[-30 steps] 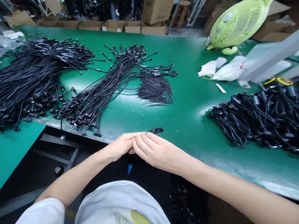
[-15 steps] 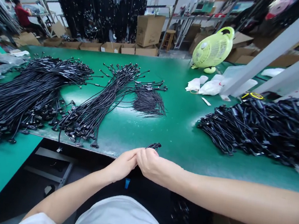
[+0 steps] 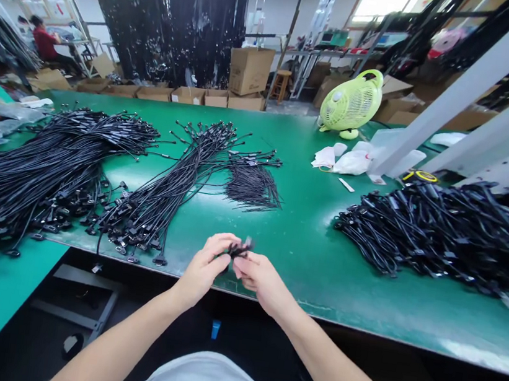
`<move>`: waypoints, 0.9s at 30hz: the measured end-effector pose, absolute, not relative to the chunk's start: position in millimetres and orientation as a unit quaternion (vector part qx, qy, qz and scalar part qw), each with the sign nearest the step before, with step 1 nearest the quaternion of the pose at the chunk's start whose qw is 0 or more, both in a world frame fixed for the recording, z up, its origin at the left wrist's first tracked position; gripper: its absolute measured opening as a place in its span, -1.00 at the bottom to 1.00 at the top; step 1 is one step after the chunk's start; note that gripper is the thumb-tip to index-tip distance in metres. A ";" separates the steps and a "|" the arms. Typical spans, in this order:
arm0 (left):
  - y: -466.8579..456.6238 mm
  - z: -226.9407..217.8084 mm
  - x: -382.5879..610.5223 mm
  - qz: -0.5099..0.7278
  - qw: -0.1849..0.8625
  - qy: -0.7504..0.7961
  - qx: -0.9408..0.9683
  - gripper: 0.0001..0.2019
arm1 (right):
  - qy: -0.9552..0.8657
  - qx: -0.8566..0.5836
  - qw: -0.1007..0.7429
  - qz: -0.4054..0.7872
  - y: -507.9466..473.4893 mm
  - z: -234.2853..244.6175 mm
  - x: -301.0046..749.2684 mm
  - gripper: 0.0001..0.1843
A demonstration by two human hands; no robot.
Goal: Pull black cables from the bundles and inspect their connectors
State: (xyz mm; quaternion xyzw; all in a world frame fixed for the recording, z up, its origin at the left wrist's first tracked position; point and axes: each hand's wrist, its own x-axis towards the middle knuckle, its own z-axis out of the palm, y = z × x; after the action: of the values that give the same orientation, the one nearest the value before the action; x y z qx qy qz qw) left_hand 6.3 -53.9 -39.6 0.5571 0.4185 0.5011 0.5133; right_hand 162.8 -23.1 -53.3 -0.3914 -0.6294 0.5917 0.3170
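Observation:
Near the front edge of the green table, my left hand (image 3: 204, 266) is closed on a small coiled black cable (image 3: 238, 251). Thumb and fingers of my right hand (image 3: 262, 278) pinch the same cable from the other side. One end of it is smeared by motion. Beyond my hands lies a small pile of thin black ties (image 3: 255, 185). Left of that, a bundle of straight black cables (image 3: 182, 171) with connectors at both ends is spread out.
A larger heap of cables (image 3: 62, 153) covers the table's left side. Coiled cables (image 3: 445, 234) are piled at the right. A green fan (image 3: 353, 103), white plastic bags (image 3: 352, 161) and slanted white posts (image 3: 457, 73) stand behind. A person in red (image 3: 44, 41) sits far left.
My hands have drawn slightly apart, showing more of the cable between them. The right forearm has swung down toward me. The view has tilted up a little.

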 end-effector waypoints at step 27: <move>-68.7 -84.7 0.2 0.330 0.699 0.439 0.459 -0.46 | -0.859 -0.377 0.185 0.292 -49.5 -51.7 181.9 -0.64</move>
State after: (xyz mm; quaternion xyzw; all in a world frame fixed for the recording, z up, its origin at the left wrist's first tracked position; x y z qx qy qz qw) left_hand 0.2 -68.7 -84.7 0.4585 0.4389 0.3303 0.6986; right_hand 181.9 -49.5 -51.7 -0.3775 -0.8593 0.2917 0.1847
